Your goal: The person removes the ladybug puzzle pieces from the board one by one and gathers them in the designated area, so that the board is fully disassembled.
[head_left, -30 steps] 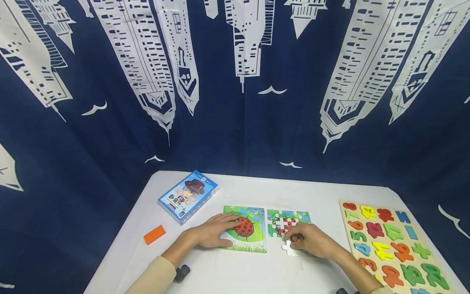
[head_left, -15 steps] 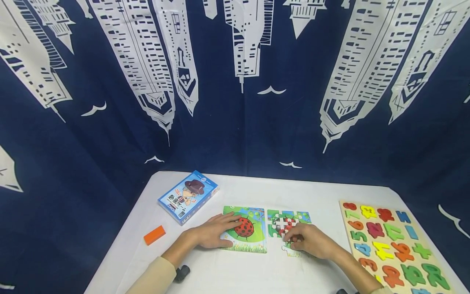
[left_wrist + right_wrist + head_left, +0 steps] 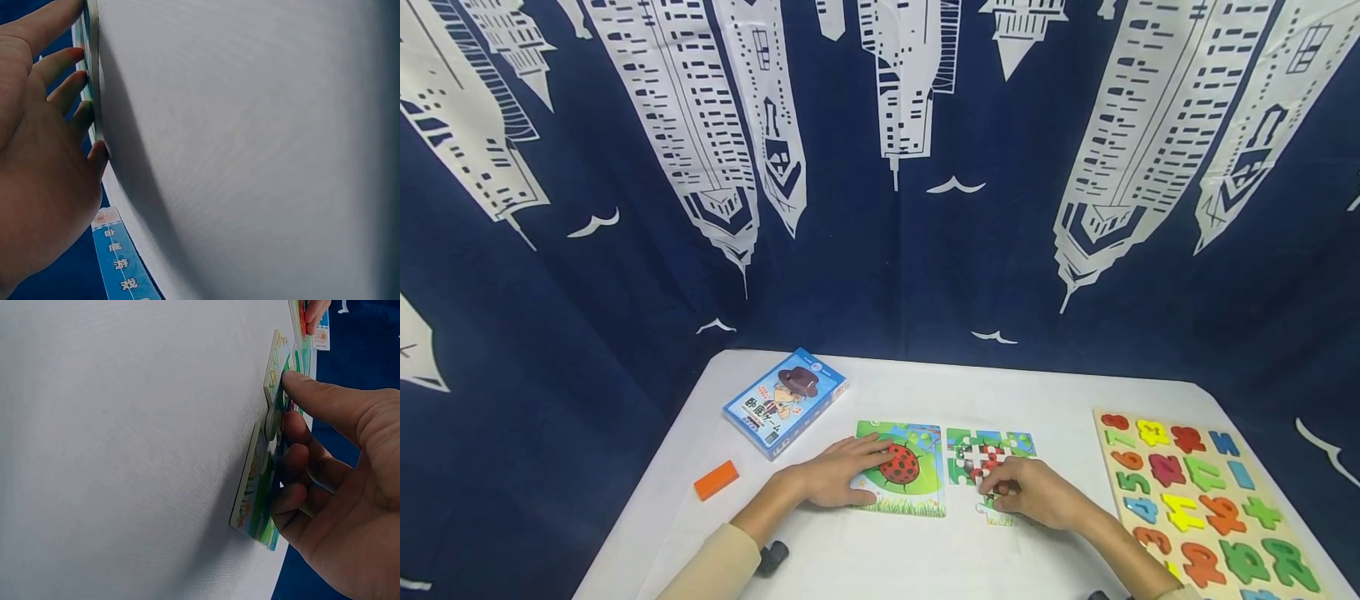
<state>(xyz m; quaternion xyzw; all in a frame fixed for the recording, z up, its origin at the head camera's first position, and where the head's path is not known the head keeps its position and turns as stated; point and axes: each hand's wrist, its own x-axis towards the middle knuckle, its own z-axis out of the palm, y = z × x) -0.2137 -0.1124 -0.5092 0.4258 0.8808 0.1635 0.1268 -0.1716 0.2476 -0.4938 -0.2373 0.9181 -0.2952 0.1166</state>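
Observation:
My left hand (image 3: 842, 471) lies with spread fingers on the left part of a square ladybug picture board (image 3: 917, 500). In the left wrist view the fingertips (image 3: 80, 75) meet the board's edge. Right of the board is a partly assembled ladybug jigsaw (image 3: 958, 437), with a white gap among its pieces. My right hand (image 3: 1037, 492) has its fingers curled at the lower edge of the jigsaw, pinching a jigsaw piece (image 3: 997, 518) printed with grass. In the right wrist view the thumb is on this piece (image 3: 273, 369), and another piece (image 3: 250, 481) sits beside it under the curled fingers.
A blue game box (image 3: 786, 400) stands at the back left, with an orange block (image 3: 716, 480) in front of it. On the right lies a wooden number board (image 3: 1210, 492). A small black object (image 3: 771, 557) is by the left sleeve. A dark blue curtain (image 3: 880, 275) hangs behind the white table.
The piece under my right hand looked white a second ago and now shows its green print, lying at a different tilt. The left hand has stayed where it was.

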